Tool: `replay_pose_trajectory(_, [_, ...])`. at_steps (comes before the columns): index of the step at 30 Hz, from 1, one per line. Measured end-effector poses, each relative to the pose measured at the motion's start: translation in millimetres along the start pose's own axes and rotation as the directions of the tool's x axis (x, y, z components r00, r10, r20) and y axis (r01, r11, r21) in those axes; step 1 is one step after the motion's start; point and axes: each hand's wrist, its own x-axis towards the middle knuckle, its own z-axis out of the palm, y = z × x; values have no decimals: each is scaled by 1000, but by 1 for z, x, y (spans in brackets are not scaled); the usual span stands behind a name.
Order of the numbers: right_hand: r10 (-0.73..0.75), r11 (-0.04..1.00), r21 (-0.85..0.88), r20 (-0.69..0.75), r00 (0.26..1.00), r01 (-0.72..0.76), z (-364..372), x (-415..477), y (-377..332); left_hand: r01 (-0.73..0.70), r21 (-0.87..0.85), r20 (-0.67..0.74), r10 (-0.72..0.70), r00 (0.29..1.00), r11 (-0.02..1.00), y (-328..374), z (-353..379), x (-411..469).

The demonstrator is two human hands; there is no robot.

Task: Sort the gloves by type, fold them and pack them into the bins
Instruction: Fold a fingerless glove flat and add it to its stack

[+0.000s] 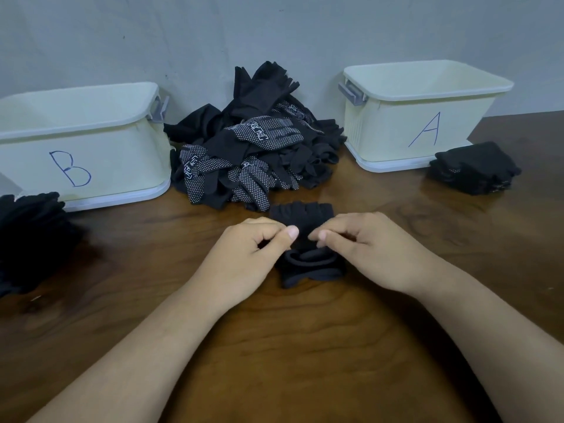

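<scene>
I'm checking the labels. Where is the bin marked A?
Head view: bin A stands back right on the table, right of the loose glove pile, a folded stack at its front right corner.

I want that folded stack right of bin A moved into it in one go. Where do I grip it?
Clamp the stack low from both sides, lifting from underneath, and come in from the front right. Bin A stands close behind its left, and the loose layers would likely slide if pinched on top.
</scene>
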Motion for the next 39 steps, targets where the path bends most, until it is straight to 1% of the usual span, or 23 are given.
replay_pose_trajectory(2, [71,990,122,22,997,-73,0,1,3,48,-20,12,-48,999,999,2,1,-1])
replay_pose_trajectory(3, [87,983,157,47,995,-94,-2,1,5,60,-12,13,-59,998,998,2,2,-1])
replay_pose_trajectory(4, [87,983,157,67,994,-97,-3,1,8,64,8,17,-64,998,998,2,2,-1])
replay_pose_trajectory(6, [82,990,106,93,992,-92,-3,-1,12,60,63,59,-63,996,996,1,2,-1])
replay_pose_trajectory(8, [84,994,56,92,992,-89,-2,0,13,52,110,116,-65,991,993,-1,0,-2])
replay_pose_trajectory(10, [97,995,30,79,992,-100,0,1,14,48,139,145,-68,987,989,-2,-3,-4])
replay_pose_trajectory(13, [118,990,-86,76,990,-111,-2,0,15,36,207,224,-83,971,978,2,-4,-5])
replay_pose_trajectory(14, [112,987,-126,53,992,-104,-1,-1,15,21,247,249,-84,965,969,3,-3,-5])
replay_pose_trajectory(16, [110,978,-170,-55,992,-118,4,0,14,-16,336,279,-83,957,942,5,-2,-4])
replay_pose_trajectory(19, [169,962,-170,-237,957,-212,11,7,13,-10,416,289,-122,950,909,5,0,-3])
replay_pose_trajectory(22, [270,922,-197,-288,919,-333,15,12,11,-9,458,275,-132,952,889,3,3,-2])
replay_pose_trajectory(24, [298,908,-210,-281,912,-361,19,16,8,-11,472,274,-134,952,882,2,3,-1])
replay_pose_trajectory(28, [311,926,-124,-287,906,-357,23,21,6,-18,479,271,-128,954,877,2,3,0])
replay_pose_trajectory(31, [314,949,76,-292,904,-305,18,18,-1,-24,475,265,-118,957,879,3,3,-1])
replay_pose_trajectory(33, [278,955,184,-292,915,-232,18,12,-5,-29,475,267,-113,957,879,3,3,-2])
replay_pose_trajectory(36, [213,936,327,-239,947,-128,19,6,-15,-35,457,263,-98,960,889,2,3,-3])
replay_pose_trajectory(39, [117,937,345,-178,977,-49,20,5,-22,-22,420,241,-88,966,907,2,4,-5])
